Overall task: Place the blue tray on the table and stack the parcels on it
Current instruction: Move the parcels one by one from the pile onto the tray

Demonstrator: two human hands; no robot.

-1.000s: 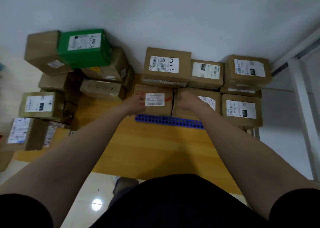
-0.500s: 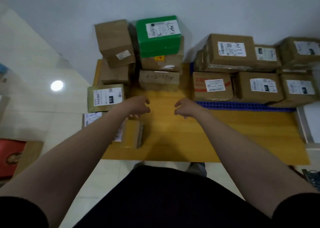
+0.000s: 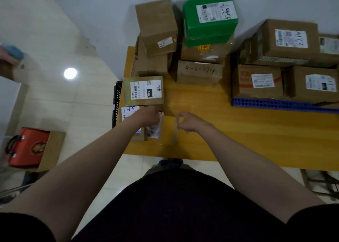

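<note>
The blue tray [image 3: 275, 104] lies on the wooden table [image 3: 256, 137] at the right, with several brown parcels [image 3: 258, 81] stacked on it in two layers. A small brown taped parcel [image 3: 167, 130] lies near the table's front left. My left hand [image 3: 148, 116] curls over its far left corner. My right hand [image 3: 187, 121] pinches its right edge with thumb and fingers. The parcel still rests on the table.
A loose pile fills the table's far left: a green parcel [image 3: 209, 19], a box marked 4-2-394 [image 3: 199, 73] and a labelled olive parcel [image 3: 143, 90]. A black crate [image 3: 116, 104] hangs at the left edge. A red bag [image 3: 27, 148] stands on the floor.
My view swung left from the tray to the loose pile. Both hands left the tray's parcels, crossed the table and came down on the small taped parcel.
</note>
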